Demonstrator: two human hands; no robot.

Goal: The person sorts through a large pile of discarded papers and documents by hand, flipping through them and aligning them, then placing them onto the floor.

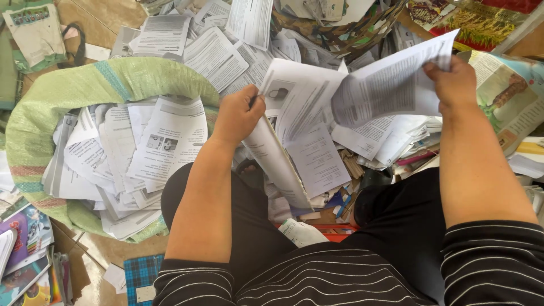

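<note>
The head view looks down on a seated person whose two hands are parting printed paper over a floor heaped with loose sheets. The left hand is clenched on the top edge of a stapled booklet, whose lower pages sag toward the lap, and the right hand pinches the upper corner of a printed sheet that it lifts up and away to the right, its far corner raised above the pile. Both grips are closed on paper; neither is released. The sheet and the booklet touch or overlap near the middle, just above the paper heap. To the left, just beside the left forearm, a green woven sack stands open, filled with similar sheets. Colourful magazines lie by the sack's lower edge. The step in hand looks like separating one sheet from the bundle. The next move likely calls for pulling the sheet fully free without tearing it, then carrying it across the body to the sack's mouth, well apart from the right hand.
</note>
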